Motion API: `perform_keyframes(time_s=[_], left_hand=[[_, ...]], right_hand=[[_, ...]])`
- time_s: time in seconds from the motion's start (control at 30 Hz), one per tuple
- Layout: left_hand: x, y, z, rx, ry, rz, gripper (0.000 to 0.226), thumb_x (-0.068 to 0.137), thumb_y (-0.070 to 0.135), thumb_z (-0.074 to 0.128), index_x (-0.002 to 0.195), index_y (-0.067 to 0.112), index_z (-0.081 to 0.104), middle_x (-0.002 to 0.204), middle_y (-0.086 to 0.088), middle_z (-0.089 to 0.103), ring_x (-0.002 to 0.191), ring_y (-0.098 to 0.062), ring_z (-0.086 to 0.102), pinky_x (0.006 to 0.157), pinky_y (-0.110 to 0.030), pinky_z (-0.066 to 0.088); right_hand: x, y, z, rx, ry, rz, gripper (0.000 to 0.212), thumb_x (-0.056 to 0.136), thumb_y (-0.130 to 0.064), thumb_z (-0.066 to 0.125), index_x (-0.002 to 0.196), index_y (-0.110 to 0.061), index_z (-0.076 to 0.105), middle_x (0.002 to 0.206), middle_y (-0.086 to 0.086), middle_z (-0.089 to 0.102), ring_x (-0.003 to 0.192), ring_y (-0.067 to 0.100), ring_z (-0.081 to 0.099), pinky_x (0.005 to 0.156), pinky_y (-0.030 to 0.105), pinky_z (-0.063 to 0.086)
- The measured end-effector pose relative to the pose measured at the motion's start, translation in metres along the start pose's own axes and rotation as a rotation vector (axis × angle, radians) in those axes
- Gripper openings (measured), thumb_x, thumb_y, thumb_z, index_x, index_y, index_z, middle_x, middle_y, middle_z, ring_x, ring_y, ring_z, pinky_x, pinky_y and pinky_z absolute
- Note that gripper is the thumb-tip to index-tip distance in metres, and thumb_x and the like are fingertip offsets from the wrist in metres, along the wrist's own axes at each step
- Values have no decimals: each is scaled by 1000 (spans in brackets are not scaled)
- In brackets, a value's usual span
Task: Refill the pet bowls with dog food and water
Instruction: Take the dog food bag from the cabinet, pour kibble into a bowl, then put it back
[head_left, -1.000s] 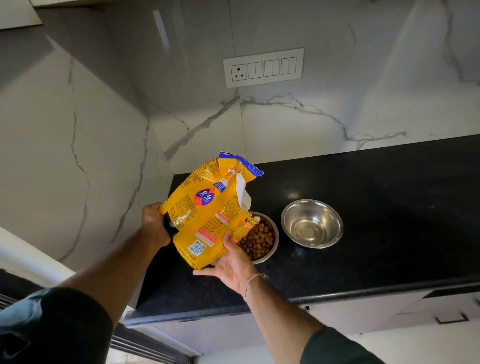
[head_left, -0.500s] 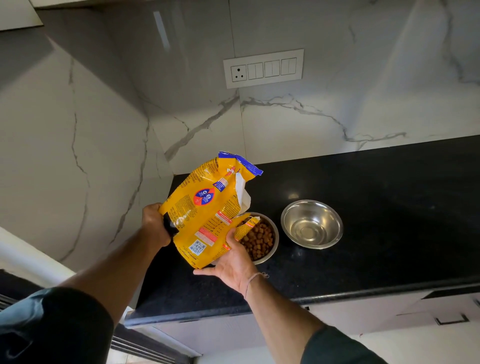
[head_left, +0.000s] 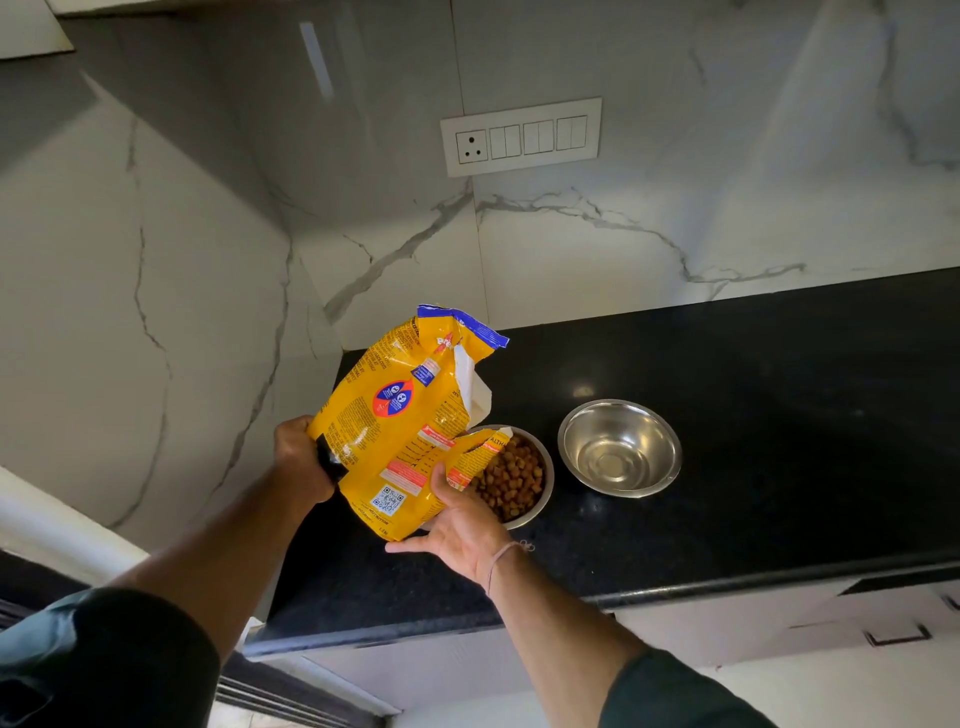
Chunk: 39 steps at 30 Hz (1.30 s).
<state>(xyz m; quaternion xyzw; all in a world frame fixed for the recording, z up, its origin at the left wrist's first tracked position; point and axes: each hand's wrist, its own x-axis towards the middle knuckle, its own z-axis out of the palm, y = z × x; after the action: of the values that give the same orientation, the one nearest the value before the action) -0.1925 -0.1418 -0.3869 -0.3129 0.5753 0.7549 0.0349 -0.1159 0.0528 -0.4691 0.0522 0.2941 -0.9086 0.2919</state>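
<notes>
Left hand and right hand grip yellow bag, perhaps touching kibble bowl.

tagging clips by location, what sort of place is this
Probably a home kitchen: a black stone counter, marble-look wall tiles behind it, and a switch panel with a socket on the wall.

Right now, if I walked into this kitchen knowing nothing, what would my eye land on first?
The bright yellow dog food bag stands out first, held tilted over the left end of the black counter by the left hand and right hand. Partly hidden behind its lower corner sits a bowl of brown kibble. Beside that, to the right, is a second steel bowl, shiny and with no food in it.
</notes>
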Motion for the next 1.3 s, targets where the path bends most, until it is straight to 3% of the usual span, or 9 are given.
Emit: perform_keyframes(time_s=[0.4, 0.57, 0.73, 0.8, 0.93, 1.07, 1.17, 1.23, 1.3], left_hand=[[0, -7, -6, -23, 8, 9, 44, 99, 29, 33, 55, 23, 34, 38, 2, 43, 29, -13, 48, 39, -20, 47], [5, -14, -17, -50, 19, 3, 38, 97, 30, 35, 59, 25, 32, 42, 3, 44, 36, -15, 51, 46, -21, 49], [7, -22, -26, -106, -5, -13, 38, 100, 30, 37, 69, 20, 56, 64, -8, 63, 56, -26, 67, 61, -35, 60], [5, -24, -28, -149, -35, -6, 39, 101, 31, 35, 80, 16, 65, 75, -12, 70, 65, -29, 71, 64, -40, 62], [-1, -25, -30, -198, -50, -39, 40, 100, 35, 37, 112, 15, 69, 107, -16, 70, 93, -35, 68, 85, -48, 57], [-15, -23, -26, -285, -73, -79, 43, 99, 39, 39, 109, 18, 76, 102, -14, 79, 98, -36, 71, 74, -49, 62], [-28, -22, -18, -343, -92, -78, 46, 101, 43, 38, 119, 22, 75, 118, -15, 75, 114, -38, 68, 92, -56, 56], [-37, -20, -9, -379, -110, -72, 49, 102, 46, 36, 127, 23, 72, 125, -16, 73, 122, -39, 64, 104, -61, 49], [-47, -15, 2, -406, -140, -66, 52, 103, 48, 33, 130, 24, 69, 127, -17, 72, 123, -40, 63, 106, -61, 47]], right_hand=[[-3, 1, 2, -103, 40, -16, 56, 97, -31, 69, 149, -28, 48, 147, 12, 60, 139, 45, 49, 103, 82, 35], [-6, 0, 6, -193, 54, -36, 56, 95, -30, 70, 147, -27, 51, 145, 11, 62, 137, 42, 53, 102, 81, 38], [-13, -5, 15, -323, 63, -66, 60, 85, -27, 79, 140, -31, 55, 140, 6, 66, 133, 38, 57, 100, 78, 43], [-15, -9, 19, -371, 69, -87, 60, 83, -27, 82, 137, -35, 56, 138, 1, 68, 131, 35, 59, 100, 77, 44], [-21, -21, 27, -495, 101, -134, 60, 82, -26, 84, 135, -36, 59, 132, -5, 71, 128, 32, 62, 100, 75, 46], [-31, -36, 38, -598, 143, -171, 47, 86, -18, 82, 127, -31, 63, 122, -2, 76, 111, 20, 72, 92, 59, 57], [-40, -50, 49, -635, 161, -221, 44, 87, -13, 81, 125, -29, 64, 118, 0, 77, 99, 11, 76, 71, 31, 62], [-48, -60, 56, -669, 150, -270, 47, 88, -11, 79, 131, -24, 62, 123, 4, 75, 105, 15, 75, 75, 27, 61], [-55, -71, 62, -705, 125, -327, 51, 89, -8, 78, 135, -19, 59, 128, 9, 73, 115, 23, 71, 88, 35, 61]])
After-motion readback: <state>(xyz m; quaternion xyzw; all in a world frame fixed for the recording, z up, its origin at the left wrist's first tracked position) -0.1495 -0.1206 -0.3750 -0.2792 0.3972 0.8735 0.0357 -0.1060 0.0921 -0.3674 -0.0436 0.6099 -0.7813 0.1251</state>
